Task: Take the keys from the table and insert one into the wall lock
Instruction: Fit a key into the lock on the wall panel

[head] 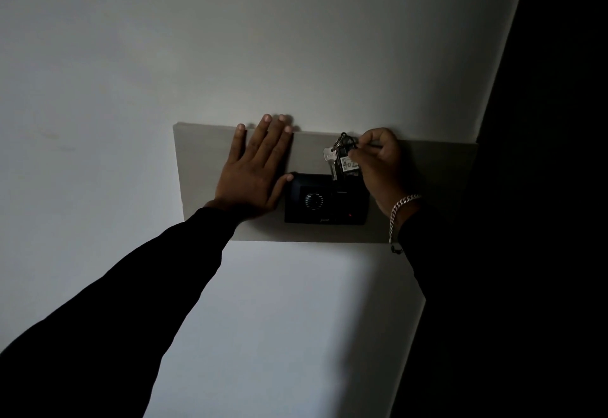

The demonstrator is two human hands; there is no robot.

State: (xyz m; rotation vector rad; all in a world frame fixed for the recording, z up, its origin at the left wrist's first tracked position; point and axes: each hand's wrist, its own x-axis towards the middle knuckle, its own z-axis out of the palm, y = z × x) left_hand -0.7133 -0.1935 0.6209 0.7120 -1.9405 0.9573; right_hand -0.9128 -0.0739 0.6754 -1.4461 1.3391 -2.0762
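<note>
A bunch of keys point(340, 157) on a ring, with a silver key and a white tag reading "402", hangs from my right hand point(381, 164), which pinches one key level against the grey wall panel point(204, 151). Where that key's tip meets the panel is hidden by my fingers. Below the keys sits a black box point(325, 200) mounted on the panel, with a round grille and a small red light. My left hand point(256, 171) lies flat and spread on the panel, its thumb touching the box's upper left corner.
The panel is fixed to a pale wall point(164, 39). A dark surface point(559, 88) runs down the right side, close to my right arm. A silver chain bracelet point(399, 213) circles my right wrist. The scene is dim.
</note>
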